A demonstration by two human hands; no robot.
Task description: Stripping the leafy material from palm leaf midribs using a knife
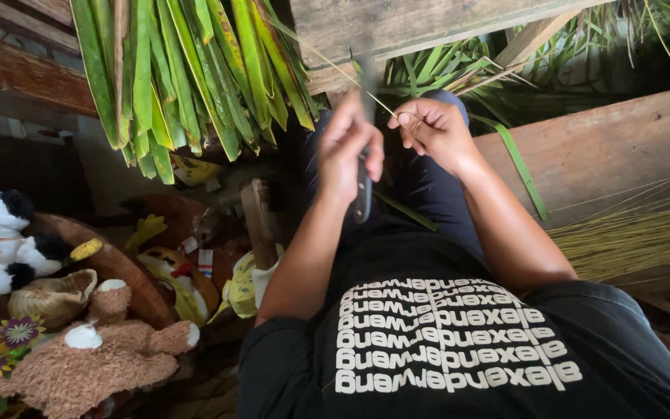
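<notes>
Two hands at work on one thin leaf rib, head view only.

Head view: the left hand [357, 151] is closed round a dark-handled knife [363, 194], blade pointing up and away from the body, its upper part blurred. The right hand [430, 128] pinches the thin leaf rib [350, 77] between thumb and forefinger; the rib's long axis runs from that pinch up and leftward, crossing just above the left hand, so both hands are near it, the right touching. Both forearms are raised in front of the chest, wrists bent inward, hands just beside each other. Green palm leaves [188, 70] hang at upper left; a bundle of stripped ribs [637, 233] lies on the wooden surface [606, 147] to the right.
</notes>
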